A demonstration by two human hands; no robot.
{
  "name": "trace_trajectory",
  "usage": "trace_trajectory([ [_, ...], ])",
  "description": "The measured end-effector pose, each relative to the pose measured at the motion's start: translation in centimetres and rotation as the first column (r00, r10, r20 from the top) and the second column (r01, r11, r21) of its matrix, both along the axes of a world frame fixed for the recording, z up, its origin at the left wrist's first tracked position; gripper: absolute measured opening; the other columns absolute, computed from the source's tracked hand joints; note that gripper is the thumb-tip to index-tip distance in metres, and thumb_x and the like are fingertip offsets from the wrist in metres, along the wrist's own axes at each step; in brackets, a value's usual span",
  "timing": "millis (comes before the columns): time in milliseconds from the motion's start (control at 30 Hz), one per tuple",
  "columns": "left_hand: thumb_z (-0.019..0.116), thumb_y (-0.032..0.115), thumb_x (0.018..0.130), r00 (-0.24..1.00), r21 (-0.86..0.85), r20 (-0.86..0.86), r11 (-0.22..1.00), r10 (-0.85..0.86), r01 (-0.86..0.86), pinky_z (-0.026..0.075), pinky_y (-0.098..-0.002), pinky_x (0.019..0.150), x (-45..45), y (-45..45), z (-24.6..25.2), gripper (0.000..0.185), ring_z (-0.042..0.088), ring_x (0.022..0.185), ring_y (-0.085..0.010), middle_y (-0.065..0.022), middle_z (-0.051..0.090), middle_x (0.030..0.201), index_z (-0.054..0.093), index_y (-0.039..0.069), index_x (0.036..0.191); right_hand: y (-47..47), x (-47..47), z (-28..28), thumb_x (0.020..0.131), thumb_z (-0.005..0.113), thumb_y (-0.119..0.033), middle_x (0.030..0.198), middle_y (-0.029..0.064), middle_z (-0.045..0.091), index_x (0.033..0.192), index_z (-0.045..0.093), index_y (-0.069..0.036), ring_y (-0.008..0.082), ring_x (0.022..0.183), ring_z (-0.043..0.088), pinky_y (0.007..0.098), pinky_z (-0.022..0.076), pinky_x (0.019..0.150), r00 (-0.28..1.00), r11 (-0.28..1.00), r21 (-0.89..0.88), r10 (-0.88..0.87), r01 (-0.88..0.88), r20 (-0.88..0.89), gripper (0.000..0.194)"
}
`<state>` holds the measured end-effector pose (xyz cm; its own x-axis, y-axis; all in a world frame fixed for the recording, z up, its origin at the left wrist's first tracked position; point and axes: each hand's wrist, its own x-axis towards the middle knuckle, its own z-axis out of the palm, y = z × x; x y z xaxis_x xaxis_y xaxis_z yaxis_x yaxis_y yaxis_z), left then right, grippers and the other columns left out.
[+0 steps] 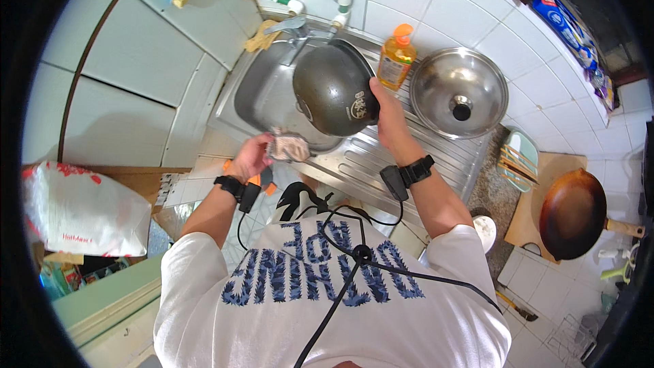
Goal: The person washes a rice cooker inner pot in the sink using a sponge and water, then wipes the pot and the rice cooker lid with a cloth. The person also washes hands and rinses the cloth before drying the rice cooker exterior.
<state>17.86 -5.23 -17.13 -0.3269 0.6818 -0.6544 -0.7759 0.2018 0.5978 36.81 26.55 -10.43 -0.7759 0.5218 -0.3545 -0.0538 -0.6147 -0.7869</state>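
Note:
My right hand point(391, 115) grips the rim of a dark rice-cooker inner pot point(334, 89). The pot is tilted over the sink basin point(255, 87), its rounded outer side turned up towards me; its inside is hidden. Pale markings show on its wall. In my left hand point(250, 156) is a crumpled, pinkish-brown cloth point(288, 145), held at the near edge of the basin, below the pot and apart from it. A metal faucet point(296, 33) stands behind the pot at the back of the sink.
A dish soap bottle point(396, 59) and a steel lid point(460, 87) with a black knob stand on the ridged drainboard point(409, 145). Chopsticks lie on a pale green dish point(522, 145) to the right, near a wok point(573, 214). A yellow cloth point(261, 36) lies beside the faucet.

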Motion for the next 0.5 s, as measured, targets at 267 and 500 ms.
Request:
trace_trajectory([
  [267, 0.063, 0.024, 0.106, 0.903, 0.177, -0.371, 0.971, 0.218, -0.162, 0.058, -0.0289, 0.077, -2.9, 1.1, 15.0, 0.028, 0.073, 0.100, -0.0169, -0.0072, 0.077, 0.113, 0.068, 0.005, 0.125, -3.0, -0.8, 1.1, 0.106, 0.062, -0.048, 0.114, 0.0100, 0.074, 0.119, 0.072, 0.005, 0.0178, 0.101, 0.066, 0.0339, 0.0507, 0.092, 0.992, 0.997, 0.067, 0.040, -0.048, 0.122, 0.056],
  [500, 0.077, 0.009, 0.092, -0.062, 0.000, -0.998, 0.887, 0.032, 0.461, 0.054, -0.0339, 0.092, -0.3, 7.4, 15.4, 0.026, 0.065, 0.113, -0.0210, -0.0078, 0.068, 0.129, 0.076, 0.005, 0.118, -6.7, -1.8, 4.6, 0.111, 0.047, -0.053, 0.118, 0.0106, 0.072, 0.126, 0.068, 0.005, 0.0181, 0.104, 0.064, 0.0340, 0.0496, 0.093, 0.975, 0.955, 0.294, -0.024, -0.043, 0.219, 0.064],
])
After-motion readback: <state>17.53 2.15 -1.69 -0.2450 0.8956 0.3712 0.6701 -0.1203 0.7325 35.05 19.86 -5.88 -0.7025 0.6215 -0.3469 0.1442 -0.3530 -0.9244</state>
